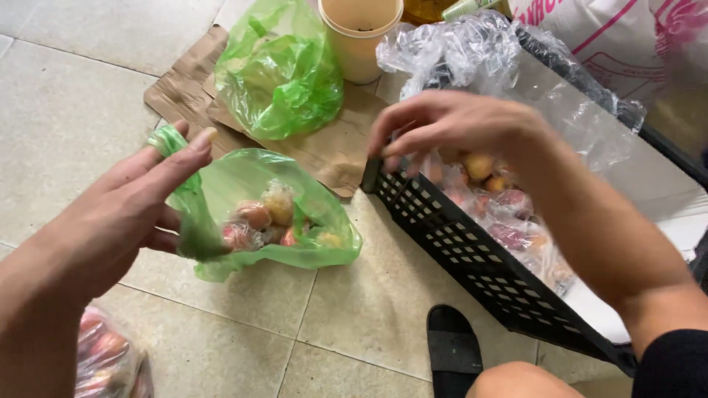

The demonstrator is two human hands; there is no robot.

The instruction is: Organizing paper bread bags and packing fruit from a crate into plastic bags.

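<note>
From the head camera, looking down at the tiled floor (66, 110), the left hand (125, 214) has its grip closed on the twisted rim of a green plastic bag (251, 184), which hangs open beside it with several wrapped fruits (265, 217) inside, reddish and yellowish. The right hand (457, 125) hovers over the near corner of a black latticed crate (457, 250), fingers curled and bunched, but whether they pinch anything I cannot tell. The crate is lined with clear plastic (516, 74) and holds more wrapped fruit (487, 177). Behind the bag lies flattened brown cardboard (332, 147), with a second, crumpled green bag (280, 74) and a beige tub (361, 37) on it. A black sandal (453, 350) shows at the bottom edge.
</note>
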